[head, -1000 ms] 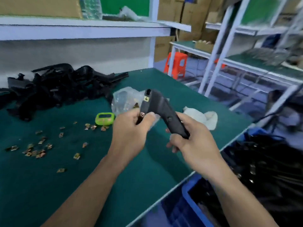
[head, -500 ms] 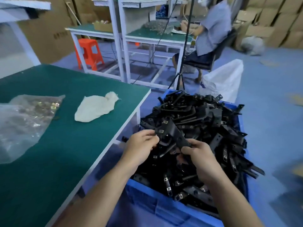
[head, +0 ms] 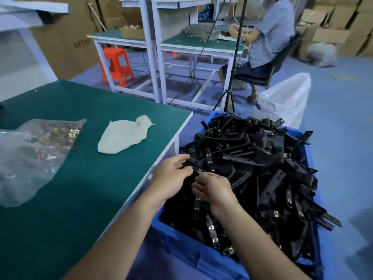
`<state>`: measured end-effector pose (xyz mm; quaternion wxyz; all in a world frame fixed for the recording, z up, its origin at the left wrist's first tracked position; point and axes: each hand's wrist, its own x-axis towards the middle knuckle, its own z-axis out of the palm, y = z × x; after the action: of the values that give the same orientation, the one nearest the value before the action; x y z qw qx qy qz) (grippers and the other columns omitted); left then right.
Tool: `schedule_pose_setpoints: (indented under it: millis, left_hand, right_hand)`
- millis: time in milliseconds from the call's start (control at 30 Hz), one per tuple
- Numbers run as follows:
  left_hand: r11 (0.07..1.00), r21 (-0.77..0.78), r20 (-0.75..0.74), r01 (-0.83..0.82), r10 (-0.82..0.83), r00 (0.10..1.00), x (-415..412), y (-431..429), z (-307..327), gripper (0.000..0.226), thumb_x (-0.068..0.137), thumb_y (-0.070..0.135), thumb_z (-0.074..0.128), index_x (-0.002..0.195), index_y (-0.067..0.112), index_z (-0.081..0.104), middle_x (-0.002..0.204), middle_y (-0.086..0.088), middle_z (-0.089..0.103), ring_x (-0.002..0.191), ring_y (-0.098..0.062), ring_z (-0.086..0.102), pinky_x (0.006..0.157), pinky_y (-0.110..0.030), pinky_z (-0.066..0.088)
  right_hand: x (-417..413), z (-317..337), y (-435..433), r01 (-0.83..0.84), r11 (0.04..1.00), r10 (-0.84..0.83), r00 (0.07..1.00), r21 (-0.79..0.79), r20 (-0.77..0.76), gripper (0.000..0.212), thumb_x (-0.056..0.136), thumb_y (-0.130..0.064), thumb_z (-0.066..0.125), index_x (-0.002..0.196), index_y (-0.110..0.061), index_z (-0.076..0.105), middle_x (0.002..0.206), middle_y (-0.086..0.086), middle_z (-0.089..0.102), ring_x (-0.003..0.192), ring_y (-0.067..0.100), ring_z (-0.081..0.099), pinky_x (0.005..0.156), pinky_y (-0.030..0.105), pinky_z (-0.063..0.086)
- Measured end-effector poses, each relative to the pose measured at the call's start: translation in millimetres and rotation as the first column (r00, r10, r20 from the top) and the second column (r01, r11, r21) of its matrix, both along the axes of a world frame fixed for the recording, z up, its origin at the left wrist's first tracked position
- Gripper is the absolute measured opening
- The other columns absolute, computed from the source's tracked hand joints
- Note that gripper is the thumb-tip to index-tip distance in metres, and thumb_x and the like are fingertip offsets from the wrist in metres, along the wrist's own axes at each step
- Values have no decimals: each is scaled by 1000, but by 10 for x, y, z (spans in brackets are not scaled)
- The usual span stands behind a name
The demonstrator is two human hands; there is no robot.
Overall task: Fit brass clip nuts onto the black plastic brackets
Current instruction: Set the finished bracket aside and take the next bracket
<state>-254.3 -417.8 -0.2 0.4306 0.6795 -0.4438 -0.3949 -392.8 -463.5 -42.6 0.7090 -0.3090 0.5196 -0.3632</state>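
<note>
lower than half a second ago, my left hand and right hand meet the blue bin, likely adding to the fitted brackets heaped there; left fingers loosely apart, right's i cannot tell.

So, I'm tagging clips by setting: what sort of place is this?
Probably a small factory assembly floor. A blue bin is heaped with black brackets, there is a green-topped workbench with more behind it, cartons are stacked along the wall, and another worker sits at a bench.

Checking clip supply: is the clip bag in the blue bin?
No, the bag lies on the green table, left of the bin.
</note>
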Motion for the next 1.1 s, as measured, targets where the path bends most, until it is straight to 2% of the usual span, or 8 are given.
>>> schedule_pose_setpoints:
  millis: [233,400,567,733,800,900,1000,1100]
  left_hand:
    - [897,-290,-24,-334,342,939,443,440,431,31,81,14,74,77,44,80,75,9,78,66,-5,73,62,-29,60]
    - [719,-426,35,-548,619,785,1123,1108,797,37,82,50,67,57,24,68,47,2,64,36,-12,57,37,-21,40]
    - [509,-490,160,-707,850,502,1795,1970,803,35,81,37,59,55,14,60,45,8,59,44,-13,55,48,-33,44]
    - [328,-471,333,-819,926,179,2336,2856,570,43,88,41,69,50,34,48,43,11,40,45,-14,37,47,-21,24]
    - [330,-437,340,-836,922,187,2522,3189,446,28,91,29,73,76,52,66,61,28,60,66,2,60,62,-10,39]
    - [328,-363,510,-872,853,109,2802,3617,208,48,93,26,71,139,31,59,121,11,70,114,4,57,99,-13,39]
    - [312,-191,707,-931,702,90,3087,3871,77,57,96,41,64,146,16,53,144,-5,58,140,-24,42,119,-39,32]
    - [375,-84,739,-923,644,195,3340,3905,43,50,95,49,61,138,22,62,142,0,61,135,-22,49,116,-37,34]
  right_hand:
    - [921,684,476,-233,890,247,969,-392,-16,24,88,0,54,83,-5,78,81,22,75,70,30,70,68,42,61]
    - [1671,1104,1003,-567,574,504,813,-591,-291,20,72,-8,51,79,-10,70,63,11,68,55,23,63,58,39,58]
    - [2468,1234,1680,-710,215,573,648,-670,-503,33,75,-11,44,75,-36,66,67,-20,67,61,-4,61,50,10,42]
    - [3243,1072,2325,-775,-58,630,460,-629,-626,23,86,-10,56,70,-24,65,66,-12,67,62,-3,59,59,19,41]
    - [3541,988,2552,-751,-113,669,426,-650,-609,26,81,-6,55,90,-24,73,82,-14,73,77,-6,64,66,10,43]
    - [3968,854,2758,-734,-148,646,436,-663,-627,35,83,-8,60,111,-25,72,95,-16,72,84,-5,63,71,0,39]
    - [4378,739,2768,-771,-125,581,454,-625,-676,44,89,-11,60,131,-25,62,101,-9,67,82,-9,60,66,3,36]
    - [4796,720,2725,-796,-95,492,484,-597,-723,53,94,-16,60,145,-24,50,138,2,50,121,16,51,89,22,33]
